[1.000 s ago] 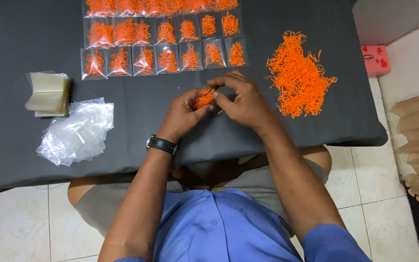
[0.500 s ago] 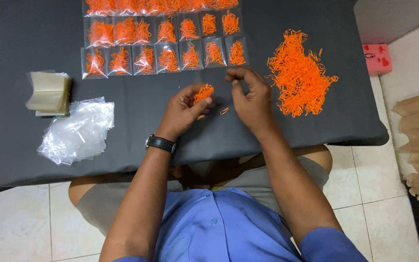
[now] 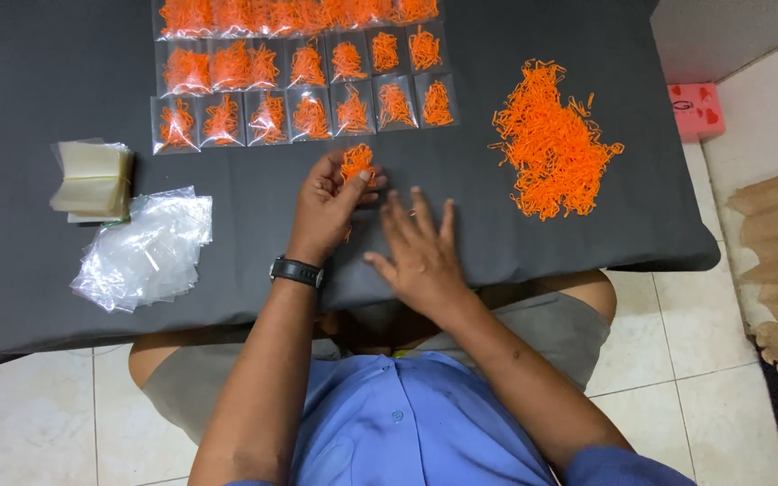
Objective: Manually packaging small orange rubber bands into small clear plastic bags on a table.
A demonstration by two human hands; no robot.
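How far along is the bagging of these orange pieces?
Done: three rows of filled bags lie at the table's far edge. In hand: the left hand pinches a small bunch of orange pieces; the right hand rests flat, empty. Left: a big loose pile and a heap of empty bags.

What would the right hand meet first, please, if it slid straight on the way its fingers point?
Probably the filled bags of orange pieces: the right hand lies flat, fingers aimed up the table, dark cloth between.
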